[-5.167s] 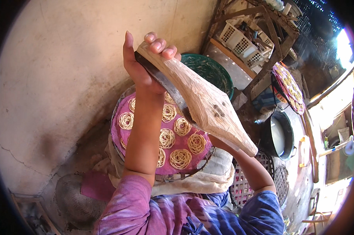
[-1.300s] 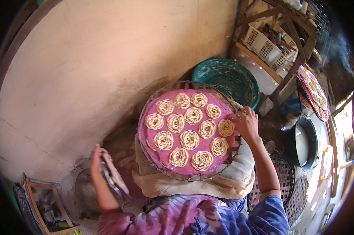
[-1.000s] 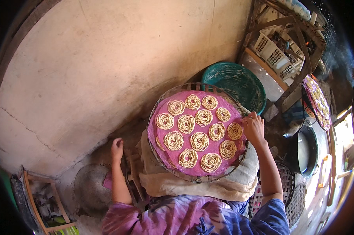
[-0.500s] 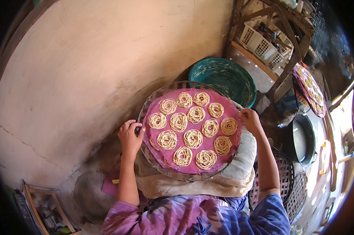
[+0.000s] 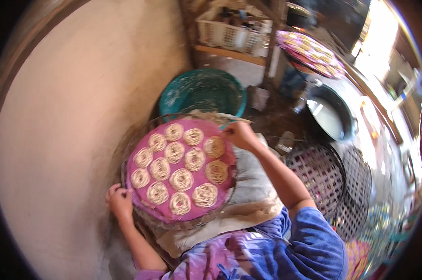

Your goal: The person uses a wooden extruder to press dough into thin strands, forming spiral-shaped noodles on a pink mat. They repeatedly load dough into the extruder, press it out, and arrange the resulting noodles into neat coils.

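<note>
A round woven tray (image 5: 222,212) covered with a pink cloth (image 5: 225,161) carries several coils of pale noodle dough (image 5: 181,179). It rests over a cloth-draped support (image 5: 255,186) in front of me. My left hand (image 5: 120,201) grips the tray's left rim. My right hand (image 5: 239,134) grips the rim at the far right. The tray sits tilted in the picture, and the view is blurred.
A green plastic basin (image 5: 204,93) stands beyond the tray. At right are a dark pot with white liquid (image 5: 332,116), stacked woven trays (image 5: 330,179), another pink tray of coils (image 5: 311,51) and a white crate (image 5: 227,32). A plastered wall (image 5: 70,116) fills the left.
My left hand put down the wooden press and moved to the tray's left rim. Both hands now hold the tray, and the view has swung right.
</note>
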Motion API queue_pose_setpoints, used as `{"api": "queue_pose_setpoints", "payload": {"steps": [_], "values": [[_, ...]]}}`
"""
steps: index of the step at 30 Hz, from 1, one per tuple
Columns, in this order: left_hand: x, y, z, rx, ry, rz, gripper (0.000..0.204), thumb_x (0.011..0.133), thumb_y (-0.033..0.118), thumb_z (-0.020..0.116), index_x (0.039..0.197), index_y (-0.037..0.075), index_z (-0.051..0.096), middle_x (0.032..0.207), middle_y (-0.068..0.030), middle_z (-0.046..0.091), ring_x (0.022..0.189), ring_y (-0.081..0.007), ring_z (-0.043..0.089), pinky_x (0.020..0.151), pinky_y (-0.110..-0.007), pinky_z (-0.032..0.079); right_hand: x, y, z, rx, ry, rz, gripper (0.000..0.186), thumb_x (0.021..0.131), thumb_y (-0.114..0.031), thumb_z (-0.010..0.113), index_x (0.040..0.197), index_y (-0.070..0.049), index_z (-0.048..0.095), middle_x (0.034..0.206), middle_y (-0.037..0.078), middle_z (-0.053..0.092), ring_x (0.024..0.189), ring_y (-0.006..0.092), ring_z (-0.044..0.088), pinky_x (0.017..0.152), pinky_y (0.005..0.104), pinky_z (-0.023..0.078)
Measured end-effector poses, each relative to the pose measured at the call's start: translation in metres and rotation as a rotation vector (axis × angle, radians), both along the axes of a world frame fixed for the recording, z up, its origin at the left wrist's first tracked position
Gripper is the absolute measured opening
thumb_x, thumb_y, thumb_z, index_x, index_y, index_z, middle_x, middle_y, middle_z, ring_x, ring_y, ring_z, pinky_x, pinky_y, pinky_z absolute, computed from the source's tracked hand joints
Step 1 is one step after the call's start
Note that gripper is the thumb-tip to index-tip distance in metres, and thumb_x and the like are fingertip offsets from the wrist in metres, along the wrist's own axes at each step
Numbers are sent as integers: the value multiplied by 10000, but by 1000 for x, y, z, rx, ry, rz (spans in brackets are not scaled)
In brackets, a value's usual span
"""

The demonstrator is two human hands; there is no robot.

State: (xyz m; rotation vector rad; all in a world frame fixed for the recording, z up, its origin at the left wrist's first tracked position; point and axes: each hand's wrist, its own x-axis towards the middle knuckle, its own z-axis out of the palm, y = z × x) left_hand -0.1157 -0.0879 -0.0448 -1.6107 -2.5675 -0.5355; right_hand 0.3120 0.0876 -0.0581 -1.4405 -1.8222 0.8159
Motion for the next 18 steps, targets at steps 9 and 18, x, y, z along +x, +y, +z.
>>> {"api": "queue_pose_setpoints", "payload": {"steps": [9, 18], "values": [[80, 24, 122, 483, -233, -467, 144, 855, 133, 672, 807, 27, 587, 1302, -120, 521, 1221, -293, 461, 1016, -418, 354, 50, -87, 79, 203, 446, -182, 134, 829, -62, 661, 929, 22, 688, 823, 113, 701, 751, 115, 635, 688, 290, 511], [356, 133, 90, 448, -379, -1162, 133, 738, 128, 768, 738, 71, 648, 1186, -57, 579, 1183, -274, 480, 1009, -427, 335, 312, -245, 89, 283, 214, -869, 138, 907, -118, 640, 949, 5, 687, 793, 27, 674, 701, 65, 588, 659, 213, 471]]}}
